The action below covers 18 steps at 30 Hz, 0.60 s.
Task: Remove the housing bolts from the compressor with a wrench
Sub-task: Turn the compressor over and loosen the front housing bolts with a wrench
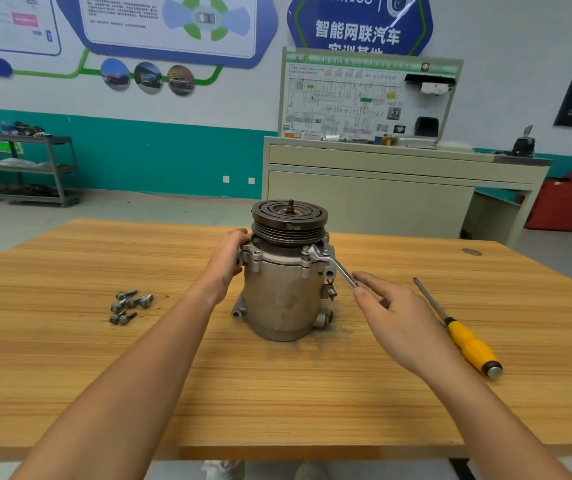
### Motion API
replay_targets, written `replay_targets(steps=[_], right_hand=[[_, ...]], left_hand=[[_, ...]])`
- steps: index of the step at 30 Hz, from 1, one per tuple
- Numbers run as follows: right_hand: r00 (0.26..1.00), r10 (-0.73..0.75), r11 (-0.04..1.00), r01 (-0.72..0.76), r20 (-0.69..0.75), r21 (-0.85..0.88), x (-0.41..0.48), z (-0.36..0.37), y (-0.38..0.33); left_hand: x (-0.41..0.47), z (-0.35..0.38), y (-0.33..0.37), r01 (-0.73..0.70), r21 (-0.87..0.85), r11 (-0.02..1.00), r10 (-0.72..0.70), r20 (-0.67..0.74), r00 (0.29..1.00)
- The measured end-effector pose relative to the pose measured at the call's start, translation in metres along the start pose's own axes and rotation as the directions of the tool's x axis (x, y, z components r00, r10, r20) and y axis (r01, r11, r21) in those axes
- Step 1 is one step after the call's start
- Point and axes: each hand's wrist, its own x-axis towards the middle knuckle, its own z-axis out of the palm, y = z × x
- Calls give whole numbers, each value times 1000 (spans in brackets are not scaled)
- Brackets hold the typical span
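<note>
On the wooden table, near its middle, the compressor stood on end with its pulley facing up. This probably put the flange and its bolts within easy reach from the side.

Left hand: fingers curled over the upper left edge of the housing, grasping it just below the pulley. Judged purpose: to brace the body so it would not spin or tip when the wrench was pulled.

Right hand: reached in from the right, fingers nearly straight, with thumb and forefinger tips at the free end of the wrench. Whether they pinched the handle or only touched it could not be told.

Screwdriver: yellow handle, lying flat to the right of the right hand and apart from it, tip pointing away. Not in use, parked within reach.

Wrench: its head sat on a flange ear at the upper right of the housing, and the handle sloped down and right toward the fingertips. The head covered whatever it sat on. Judged to be seated on a bolt, ready for a turn.

Loose bolts: a small cluster lay on the table well left of the compressor, likely kept together so none rolled off. Judged state: task partly done.
</note>
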Motion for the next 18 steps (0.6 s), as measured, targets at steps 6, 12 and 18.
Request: replay_targets(steps=[6,12,18], right_hand=[[999,-37,993,38,9,-116,-5,-22,-7],[995,-90,939,99,40,-329,6,-32,-22],[992,-97,863,126,85,-490,27,-28,-41]], left_hand=[[-5,-5,-5,-34,-54,998,27,-125,992],[-31,-22,-18,-166,242,956,239,-312,919],[-56,-9,-32,-279,194,940,328,-306,894]])
